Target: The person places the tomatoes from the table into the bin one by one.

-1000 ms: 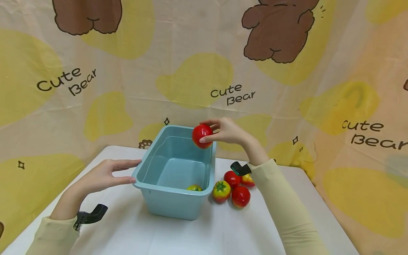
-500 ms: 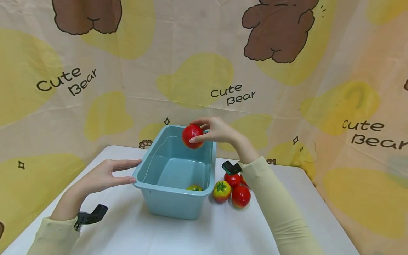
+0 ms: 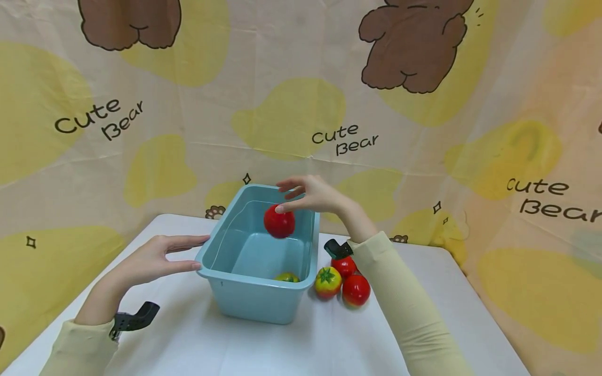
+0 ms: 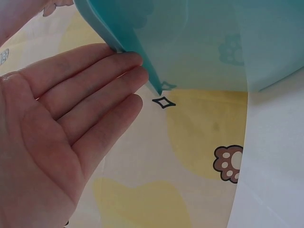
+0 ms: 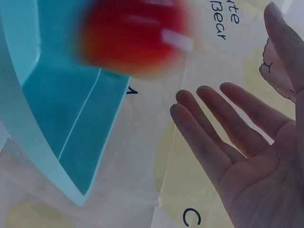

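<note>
A red tomato [image 3: 279,222] is in mid-air inside the opening of the light blue plastic bin [image 3: 257,284], below my right hand [image 3: 316,195]. In the right wrist view the tomato [image 5: 133,35] is blurred and apart from the spread, nearly straight fingers [image 5: 204,137]. My left hand [image 3: 152,258] is at the bin's left rim, with thumb and fingertips right at the edge. The left wrist view shows that hand [image 4: 71,109] with its fingers extended against the bin wall [image 4: 190,42]. A yellow-green tomato [image 3: 287,277] lies at the bin's near end, partly hidden by the rim.
Right of the bin, a yellow-green tomato [image 3: 327,282] with a green leafy top and two red ones, a nearer tomato [image 3: 356,290] and a farther tomato [image 3: 343,266], rest on the white table [image 3: 188,334]. A printed bear cloth [image 3: 282,115] hangs behind.
My right hand moved left over the bin with the red tomato, then its fingers opened and released it. The tomato has dropped lower. The left hand has stayed at the rim.
</note>
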{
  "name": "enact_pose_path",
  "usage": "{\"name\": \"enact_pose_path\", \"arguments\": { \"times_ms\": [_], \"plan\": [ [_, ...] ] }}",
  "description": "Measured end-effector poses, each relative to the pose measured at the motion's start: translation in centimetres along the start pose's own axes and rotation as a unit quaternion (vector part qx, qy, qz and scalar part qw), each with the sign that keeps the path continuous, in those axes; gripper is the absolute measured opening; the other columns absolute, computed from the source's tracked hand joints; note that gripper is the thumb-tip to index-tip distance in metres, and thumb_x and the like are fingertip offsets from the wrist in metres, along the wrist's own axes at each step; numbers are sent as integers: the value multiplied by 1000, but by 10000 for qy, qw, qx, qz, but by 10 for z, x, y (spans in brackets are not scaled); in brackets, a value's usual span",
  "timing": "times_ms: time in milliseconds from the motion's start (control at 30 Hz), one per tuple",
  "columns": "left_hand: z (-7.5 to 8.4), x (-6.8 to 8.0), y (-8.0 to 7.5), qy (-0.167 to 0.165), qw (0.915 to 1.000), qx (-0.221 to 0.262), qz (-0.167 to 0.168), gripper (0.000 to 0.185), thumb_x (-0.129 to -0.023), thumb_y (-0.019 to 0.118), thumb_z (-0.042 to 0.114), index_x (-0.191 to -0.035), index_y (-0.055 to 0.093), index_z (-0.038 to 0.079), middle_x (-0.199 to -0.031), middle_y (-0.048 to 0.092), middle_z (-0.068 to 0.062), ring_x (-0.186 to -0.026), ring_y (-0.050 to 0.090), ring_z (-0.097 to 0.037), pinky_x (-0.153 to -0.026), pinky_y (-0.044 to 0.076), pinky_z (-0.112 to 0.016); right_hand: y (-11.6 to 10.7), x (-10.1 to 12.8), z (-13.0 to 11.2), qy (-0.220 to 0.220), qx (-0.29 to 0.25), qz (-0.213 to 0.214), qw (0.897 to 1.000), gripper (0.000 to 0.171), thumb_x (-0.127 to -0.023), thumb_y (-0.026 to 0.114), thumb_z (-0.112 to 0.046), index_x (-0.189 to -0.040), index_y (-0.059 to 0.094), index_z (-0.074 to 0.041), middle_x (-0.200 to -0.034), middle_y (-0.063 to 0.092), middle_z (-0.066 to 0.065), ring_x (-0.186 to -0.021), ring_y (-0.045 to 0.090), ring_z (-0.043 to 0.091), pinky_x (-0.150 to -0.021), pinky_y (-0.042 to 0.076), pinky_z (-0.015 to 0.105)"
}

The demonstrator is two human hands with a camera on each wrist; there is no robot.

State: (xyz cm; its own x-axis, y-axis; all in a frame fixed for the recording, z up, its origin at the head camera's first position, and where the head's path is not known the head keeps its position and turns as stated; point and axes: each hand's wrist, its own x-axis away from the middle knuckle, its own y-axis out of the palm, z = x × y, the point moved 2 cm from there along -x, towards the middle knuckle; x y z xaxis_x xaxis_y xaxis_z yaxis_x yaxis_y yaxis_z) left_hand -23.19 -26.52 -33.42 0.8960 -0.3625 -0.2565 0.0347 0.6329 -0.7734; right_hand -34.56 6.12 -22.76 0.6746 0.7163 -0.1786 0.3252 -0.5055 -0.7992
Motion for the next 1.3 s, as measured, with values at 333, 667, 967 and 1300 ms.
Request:
{"name": "enact_pose_path", "arguments": {
  "times_ms": [333,667,967,1300],
  "plan": [
    [-1,-1,2,-47,10000,40,-48,62,-82,72,43,-135,54,17,-132,59,-10,-121,54,-38,-87,48,-61,-5,15,5,-159,-95,180,9997,56,-80,76,-27,-130,57,-13,-126,62,7,-110,64,25,-86,55,33],
    [2,-1,1,-6,9999,67,-76,60,-82,72,41,-134,55,17,-131,60,-6,-120,55,-37,-89,47,-60,-9,36,18,-135,-261,304,9991,56,-80,77,-24,-130,56,-10,-127,61,8,-108,65,22,-86,55,32],
    [3,-2,2,14,10000,55,-75,60,-82,72,41,-134,55,16,-130,60,-8,-119,55,-37,-88,48,-60,-7,56,34,92,-305,314,9990,55,-80,77,-26,-129,57,-9,-129,60,8,-112,62,28,-85,56,32],
    [3,-1,2,-31,9999,63,-75,59,-82,72,41,-134,55,20,-130,60,-8,-119,55,-38,-88,48,-61,-3,76,54,165,-361,453,9982,56,-81,76,-28,-130,56,-9,-129,60,10,-111,62,32,-82,56,34]
  ]
}}
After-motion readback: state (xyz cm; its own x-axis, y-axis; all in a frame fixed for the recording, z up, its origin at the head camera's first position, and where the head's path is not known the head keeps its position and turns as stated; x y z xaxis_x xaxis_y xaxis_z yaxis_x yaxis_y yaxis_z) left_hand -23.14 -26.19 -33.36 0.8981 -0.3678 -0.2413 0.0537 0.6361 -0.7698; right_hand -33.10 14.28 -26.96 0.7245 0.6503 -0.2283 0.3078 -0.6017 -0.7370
